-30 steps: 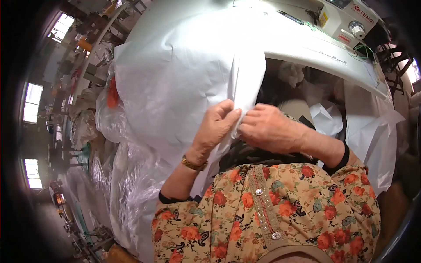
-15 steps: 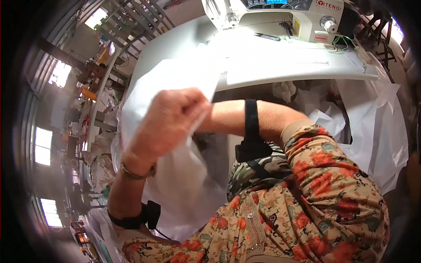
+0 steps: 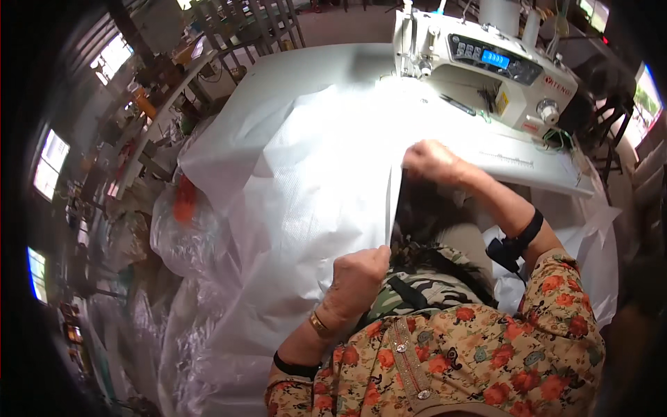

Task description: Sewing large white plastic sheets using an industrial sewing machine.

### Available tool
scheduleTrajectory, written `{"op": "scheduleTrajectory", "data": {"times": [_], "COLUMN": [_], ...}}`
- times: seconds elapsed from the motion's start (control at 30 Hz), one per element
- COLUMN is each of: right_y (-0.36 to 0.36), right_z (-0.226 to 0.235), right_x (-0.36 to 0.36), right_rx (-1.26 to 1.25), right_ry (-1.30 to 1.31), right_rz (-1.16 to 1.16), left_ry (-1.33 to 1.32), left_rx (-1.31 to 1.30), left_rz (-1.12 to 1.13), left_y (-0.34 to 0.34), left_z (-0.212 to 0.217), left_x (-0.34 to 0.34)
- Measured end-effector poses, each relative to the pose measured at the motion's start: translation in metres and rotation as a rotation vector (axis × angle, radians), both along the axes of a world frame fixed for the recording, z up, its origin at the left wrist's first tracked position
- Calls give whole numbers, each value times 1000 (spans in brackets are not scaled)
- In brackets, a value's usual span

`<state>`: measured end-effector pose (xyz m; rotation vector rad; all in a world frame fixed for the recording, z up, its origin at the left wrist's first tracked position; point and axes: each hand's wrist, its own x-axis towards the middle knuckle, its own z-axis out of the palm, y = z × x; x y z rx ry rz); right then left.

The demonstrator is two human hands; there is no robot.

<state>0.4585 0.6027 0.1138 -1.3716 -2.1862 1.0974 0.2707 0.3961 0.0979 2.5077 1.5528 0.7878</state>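
A large sheet of white, shiny woven material (image 3: pixel 299 201) spreads over the table and hangs down over its near edge. My left hand (image 3: pixel 358 278) is closed on the sheet's right edge near my lap, a bracelet on its wrist. Farther off, my right hand (image 3: pixel 431 161) pinches the same edge at the front of the tabletop. Between the two hands that edge runs nearly straight and looks folded. The fingertips of both hands are partly hidden. Beyond them stands a white sewing machine (image 3: pixel 479 59) with a lit blue display, its lamp glaring on the sheet.
The pale tabletop (image 3: pixel 306 62) reaches behind the sheet. A dark slim tool (image 3: pixel 457 105) lies under the machine's arm. More white sheeting (image 3: pixel 590 236) hangs at the right. Clear crumpled plastic (image 3: pixel 184 233) bulges at the left, and a slatted rack (image 3: pixel 243 28) stands behind.
My hands, which were close together and crossing at the left, have moved apart. The right hand went right, the left came nearer. The sheet now lies spread wider across the table.
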Motion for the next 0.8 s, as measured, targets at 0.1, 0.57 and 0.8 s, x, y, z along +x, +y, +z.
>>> {"op": "scheduleTrajectory", "data": {"times": [0.1,0.57,0.8], "right_y": [61,131,122], "right_z": [16,-5,-7], "right_x": [7,-27,-56], "right_rx": [388,686,734], "right_ry": [-229,-623,-770], "right_rz": [-124,-245,-241], "left_ry": [-181,-257,-230], "left_rx": [-2,-89,-62], "left_rz": [-61,-144,-164], "left_y": [0,5,10], "left_z": [16,17,11], "left_x": [16,35,43]}}
